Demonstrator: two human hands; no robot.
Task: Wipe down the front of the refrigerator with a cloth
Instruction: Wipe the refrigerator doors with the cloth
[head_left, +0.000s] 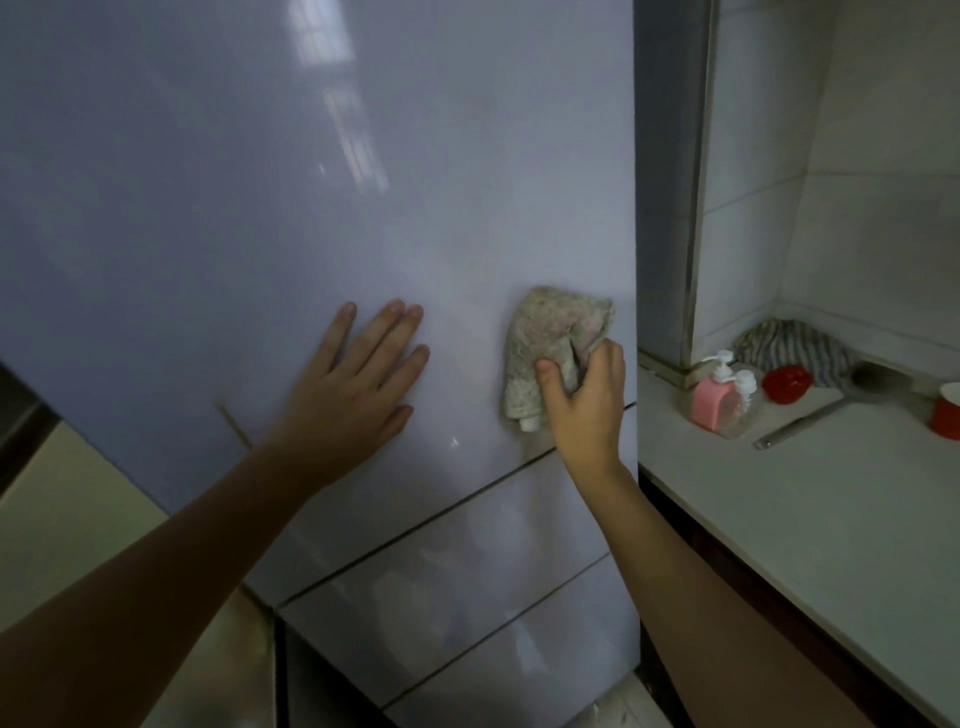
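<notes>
Nearest, low in the frame, two bare forearms reached up. The left hand (358, 384) lay flat, fingers spread, bracing the refrigerator (208, 208) door. Right of centre, the right hand (584, 397) pinched the bunched cloth (545, 338) against the door; flattening it would likely cover more per stroke.

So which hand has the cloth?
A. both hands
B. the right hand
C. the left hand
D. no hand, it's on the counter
B: the right hand grips the cloth against the fridge, while the left hand lies flat and bare on the door.
</notes>
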